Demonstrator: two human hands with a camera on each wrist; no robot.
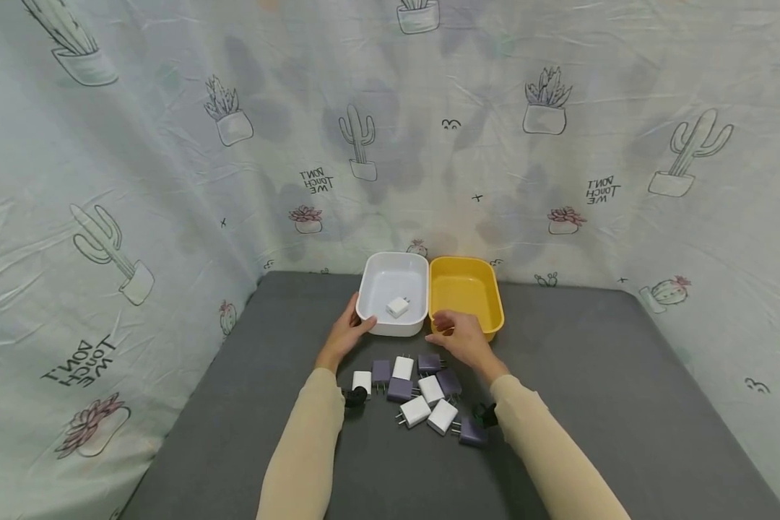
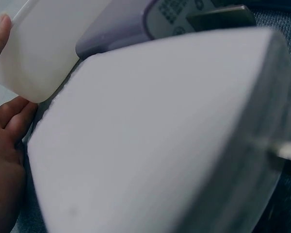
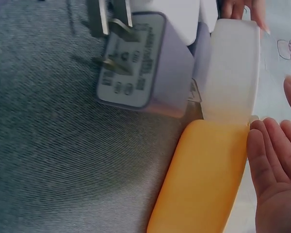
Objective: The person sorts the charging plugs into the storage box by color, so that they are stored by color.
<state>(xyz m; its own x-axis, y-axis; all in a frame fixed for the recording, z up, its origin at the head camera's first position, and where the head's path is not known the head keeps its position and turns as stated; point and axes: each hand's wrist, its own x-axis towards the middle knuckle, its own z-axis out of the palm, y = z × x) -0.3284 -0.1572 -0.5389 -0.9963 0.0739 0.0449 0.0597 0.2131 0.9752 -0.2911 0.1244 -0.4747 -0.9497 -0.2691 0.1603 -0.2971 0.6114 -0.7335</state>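
Two hands frame the bins: left hand point(image 1: 347, 334) steadies the white plastic bin point(image 1: 393, 294), right hand point(image 1: 461, 338), fingers relaxed and empty, beside the yellow plastic bin point(image 1: 466, 292); a nudge might slide either.

The head view looks forward and down on the grey worktop point(image 1: 559, 375) from well back; the left wrist view sits low, pressed against a white charger point(image 2: 155, 141) just beside the left grip point(image 2: 7, 160); the right wrist view skims the surface toward the yellow tray point(image 3: 203, 179); all three share the white tray point(image 1: 393, 285).
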